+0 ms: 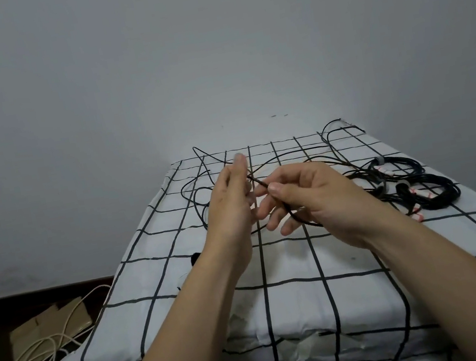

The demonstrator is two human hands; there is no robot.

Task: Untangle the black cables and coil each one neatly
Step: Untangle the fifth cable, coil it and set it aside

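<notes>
My right hand pinches a loose black cable above the checked desk, my left hand held open-fingered against the same strand, with the coiled cables lying to the right.

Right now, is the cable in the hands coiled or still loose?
Loose: the black cable sprawls in open loops across the checked cloth.
</notes>
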